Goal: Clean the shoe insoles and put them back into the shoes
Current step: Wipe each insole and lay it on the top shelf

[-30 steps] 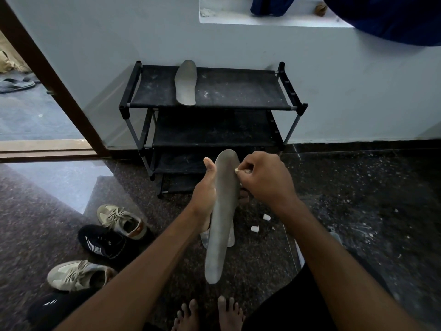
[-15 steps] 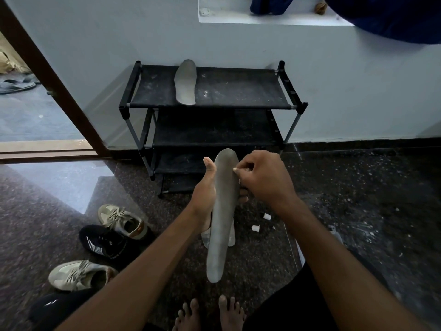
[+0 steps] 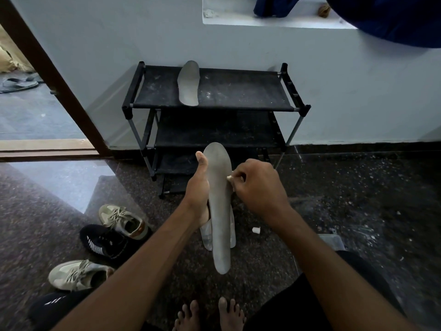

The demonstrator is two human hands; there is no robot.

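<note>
Cleaning is in hand. In front of the rack (image 3: 238, 91), the left hand (image 3: 199, 194) grips an insole (image 3: 218, 211); the right hand (image 3: 257, 189) pinches a white piece (image 3: 229, 177) against its edge. Next likely calls for rubbing downward, then refitting into the shoes (image 3: 124, 220) left of the rack.

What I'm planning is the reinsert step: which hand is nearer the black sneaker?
Left. The left hand, gripping the insole, is up and right of the black sneaker; the right hand, pinching a white scrap against the insole's far edge, is farther right.
</note>
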